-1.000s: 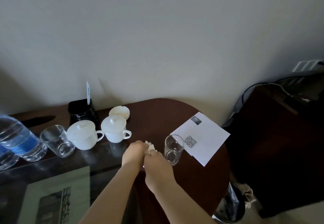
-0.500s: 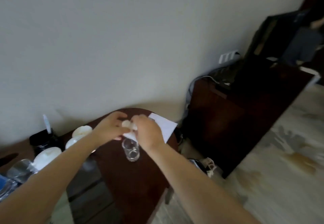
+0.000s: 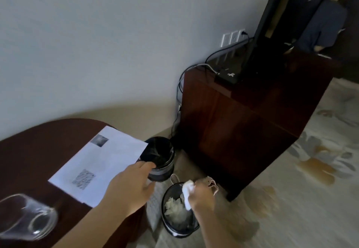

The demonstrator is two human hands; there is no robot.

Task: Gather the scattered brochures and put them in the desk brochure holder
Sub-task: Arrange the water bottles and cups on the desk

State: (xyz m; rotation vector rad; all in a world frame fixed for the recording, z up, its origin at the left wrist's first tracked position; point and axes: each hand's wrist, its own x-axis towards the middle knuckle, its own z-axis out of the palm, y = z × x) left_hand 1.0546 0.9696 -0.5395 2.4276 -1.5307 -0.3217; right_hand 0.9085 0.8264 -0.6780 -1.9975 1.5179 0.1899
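Note:
White brochures [image 3: 101, 163] with a QR code and a small photo lie stacked at the right end of the dark wooden table [image 3: 33, 150], one corner overhanging the edge. My left hand [image 3: 130, 189] hovers over their near right corner, fingers apart and holding nothing. My right hand [image 3: 201, 194] is off the table, shut on a crumpled white tissue [image 3: 187, 191], directly above a wire waste basket [image 3: 179, 214] on the floor. The brochure holder is out of view.
A clear drinking glass [image 3: 27, 218] stands at the table's near left. A black lined bin [image 3: 158, 159] sits beside the wire basket. A dark wooden cabinet [image 3: 252, 115] with cables and a black device stands to the right, on patterned carpet.
The view has swung right and down, away from the cups. My hands have separated: the right carried the tissue off the table to above the basket, the left moved over the brochures.

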